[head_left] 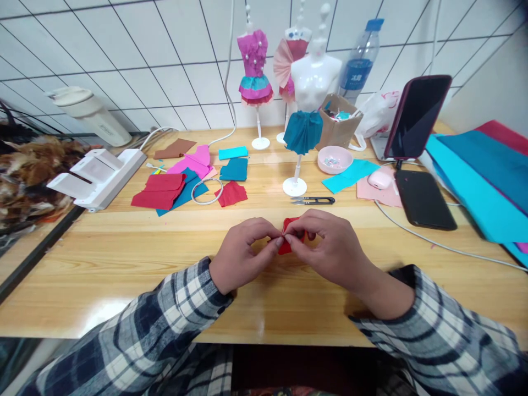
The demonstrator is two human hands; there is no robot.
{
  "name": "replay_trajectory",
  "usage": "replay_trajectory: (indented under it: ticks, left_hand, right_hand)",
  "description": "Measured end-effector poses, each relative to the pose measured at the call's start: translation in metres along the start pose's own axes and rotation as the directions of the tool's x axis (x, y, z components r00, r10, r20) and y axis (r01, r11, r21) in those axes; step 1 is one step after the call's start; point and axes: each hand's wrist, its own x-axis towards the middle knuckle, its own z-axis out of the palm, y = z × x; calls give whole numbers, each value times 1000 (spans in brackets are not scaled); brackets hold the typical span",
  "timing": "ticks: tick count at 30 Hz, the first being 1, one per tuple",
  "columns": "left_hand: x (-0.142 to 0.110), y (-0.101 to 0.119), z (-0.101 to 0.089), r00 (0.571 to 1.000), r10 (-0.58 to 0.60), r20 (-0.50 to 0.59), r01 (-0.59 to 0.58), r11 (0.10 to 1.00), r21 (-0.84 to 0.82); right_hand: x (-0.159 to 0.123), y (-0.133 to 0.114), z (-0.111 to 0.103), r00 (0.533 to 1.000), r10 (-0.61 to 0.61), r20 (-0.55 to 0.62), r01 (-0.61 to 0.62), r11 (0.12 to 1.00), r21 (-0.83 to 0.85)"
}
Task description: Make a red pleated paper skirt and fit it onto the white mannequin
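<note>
A small piece of red crepe paper point(285, 247) is pinched between both hands over the middle of the table. My left hand point(246, 252) grips its left edge with thumb and forefinger. From the right, my right hand point(330, 245) pinches the same piece, fingertips almost touching those of the left; the fingers cover part of the paper. Just beyond the hands lie black thread snips point(325, 201). Behind them stands a white mini mannequin point(315, 82) wearing a teal pleated paper skirt point(304, 132).
Red paper point(159, 191) and other coloured pieces lie back left, near a white power strip point(111, 184). Two dressed mannequins, one in a magenta dress point(254, 60), stand behind. A pink bowl point(335, 160), a phone on a stand point(421, 115), a black power bank point(424, 198) and paper sheets point(474, 187) are right.
</note>
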Motion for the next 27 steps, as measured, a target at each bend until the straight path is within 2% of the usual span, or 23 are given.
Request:
replay_trajectory:
  ticks: [5, 12, 23, 27]
  left_hand:
    - [1, 0, 1, 999, -40, 25, 40, 999, -13]
    - [1, -3, 1, 998, -52, -18, 52, 998, 19]
    - [4, -3, -2, 997, -74, -21, 73, 996, -52]
    - [4, -4, -1, 997, -71, -31, 69, 995, -65]
  right_hand:
    - [0, 1, 4, 998, 67, -2, -67, 997, 36]
    - [-2, 0, 11, 989, 146, -7, -144, 982, 125]
    - [-1, -1, 10, 992, 129, 1, -128, 983, 133]
    - [-3, 0, 10, 997, 74, -23, -70, 989, 130]
